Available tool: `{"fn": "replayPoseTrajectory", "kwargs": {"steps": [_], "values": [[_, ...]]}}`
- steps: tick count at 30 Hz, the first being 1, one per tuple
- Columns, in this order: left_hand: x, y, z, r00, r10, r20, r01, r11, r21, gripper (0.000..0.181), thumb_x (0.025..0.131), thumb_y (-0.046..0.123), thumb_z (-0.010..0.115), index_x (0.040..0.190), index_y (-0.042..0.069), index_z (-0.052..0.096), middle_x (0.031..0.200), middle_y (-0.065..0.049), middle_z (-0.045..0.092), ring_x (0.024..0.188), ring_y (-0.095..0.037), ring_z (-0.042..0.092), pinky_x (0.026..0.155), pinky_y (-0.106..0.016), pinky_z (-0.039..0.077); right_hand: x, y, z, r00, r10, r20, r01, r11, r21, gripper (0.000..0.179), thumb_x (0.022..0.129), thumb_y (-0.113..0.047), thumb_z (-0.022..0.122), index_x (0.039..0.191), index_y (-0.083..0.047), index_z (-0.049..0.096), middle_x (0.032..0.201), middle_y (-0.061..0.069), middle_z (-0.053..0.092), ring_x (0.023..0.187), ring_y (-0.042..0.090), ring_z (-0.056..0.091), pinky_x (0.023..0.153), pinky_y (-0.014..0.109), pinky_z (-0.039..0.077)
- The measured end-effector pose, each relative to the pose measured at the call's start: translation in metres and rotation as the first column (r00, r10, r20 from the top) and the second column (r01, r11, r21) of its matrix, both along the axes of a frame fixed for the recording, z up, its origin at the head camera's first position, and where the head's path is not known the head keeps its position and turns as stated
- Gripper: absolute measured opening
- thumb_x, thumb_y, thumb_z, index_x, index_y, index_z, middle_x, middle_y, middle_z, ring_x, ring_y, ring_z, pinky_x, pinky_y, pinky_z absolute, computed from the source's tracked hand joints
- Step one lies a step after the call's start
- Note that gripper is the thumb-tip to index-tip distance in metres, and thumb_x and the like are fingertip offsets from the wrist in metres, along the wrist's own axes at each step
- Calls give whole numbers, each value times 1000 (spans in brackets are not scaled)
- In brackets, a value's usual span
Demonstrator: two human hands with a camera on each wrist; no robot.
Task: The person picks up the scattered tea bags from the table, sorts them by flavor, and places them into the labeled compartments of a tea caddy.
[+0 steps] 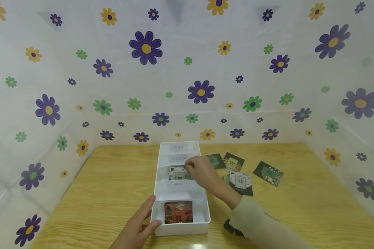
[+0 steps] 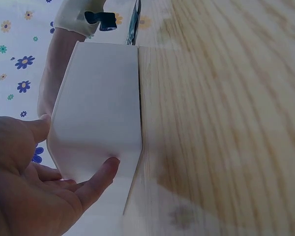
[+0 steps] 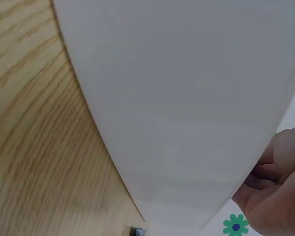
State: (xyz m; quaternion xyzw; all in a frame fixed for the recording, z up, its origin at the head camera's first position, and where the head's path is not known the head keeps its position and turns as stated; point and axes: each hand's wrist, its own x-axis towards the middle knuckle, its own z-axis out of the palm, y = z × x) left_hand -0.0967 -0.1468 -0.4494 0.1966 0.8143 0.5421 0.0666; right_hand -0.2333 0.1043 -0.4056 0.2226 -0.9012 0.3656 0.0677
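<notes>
Right grip (image 1: 203, 172) at pale packet (image 1: 176, 174); label (image 1: 178, 158) 茉莉花茶.

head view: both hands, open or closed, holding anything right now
Left hand: open, touching the white box at its near left corner.
Right hand: fingers curled by the pale patterned packet; cannot tell if gripping it.

Right hand (image 1: 203, 173), over white box (image 1: 196, 192): fingertip contact with pale packet (image 1: 175, 172) obscured. Green-labelled packet (image 1: 217, 160), just right of box: partly covered by hand. Dark object (image 1: 229, 226), right of box's near end: partly under sleeve (image 1: 265, 221), identity unclear. Packets' fine print: illegible. Left forearm, near-left of box: cut off by head view's lower edge.
</notes>
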Motion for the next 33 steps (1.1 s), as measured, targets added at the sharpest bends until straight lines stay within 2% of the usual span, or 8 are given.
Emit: {"fn": "replayPoseTrajectory", "kwargs": {"steps": [4,6,10,14,17,20,23,33], "values": [[0,0,0,1000,0,-6,0,1000,-2,73,104,6,63,156,-17,18,159,-44,15,132,-61,44,83,-35,62,1,4,0,1000,-16,18,17,999,-45,17,101,-2,65,109,5,77,99,14,77,53,8,46,51,21,41],[0,0,1,1000,1,-5,-1,1000,-1,73,103,6,63,156,-17,18,159,-44,15,132,-61,45,83,-35,62,0,6,0,999,-14,39,17,997,-73,19,101,-3,63,112,5,77,103,14,77,53,10,50,50,22,37],[1,0,0,1000,3,3,-3,1000,2,73,103,6,63,157,-17,18,159,-44,16,133,-61,44,83,-36,62,1,10,0,993,14,116,2,991,-135,24,103,-4,58,117,6,74,112,18,75,77,19,73,52,23,43],[1,0,0,1000,6,2,-6,1000,9,74,104,8,63,157,-16,18,160,-43,16,133,-60,43,83,-35,62,3,14,1,982,18,190,16,984,-178,28,105,-4,54,124,8,70,118,22,73,94,28,76,50,24,44],[1,0,0,1000,15,-5,-15,1000,8,74,104,9,64,157,-15,20,160,-41,18,133,-60,44,83,-33,62,5,20,3,981,4,194,31,984,-178,29,105,-6,55,126,7,69,117,21,73,96,27,76,56,27,50],[2,0,0,1000,20,-18,-20,1000,3,73,103,9,64,157,-15,21,160,-41,19,131,-61,45,83,-34,62,6,30,6,977,11,211,35,976,-214,30,106,-9,56,128,7,68,120,20,72,100,28,75,77,36,61],[2,1,0,1000,29,-5,-29,1000,-2,73,103,10,65,158,-13,21,161,-39,19,133,-59,45,85,-32,61,6,46,10,967,37,252,34,962,-270,33,107,-12,55,131,7,66,125,23,69,103,32,74,95,50,58],[3,0,-1,999,34,-17,-34,999,-19,72,103,9,64,157,-15,22,160,-40,19,133,-56,47,85,-28,60,8,110,16,933,-53,357,144,962,-234,39,107,-25,57,138,-2,63,131,19,67,109,37,71,104,62,48]]}}
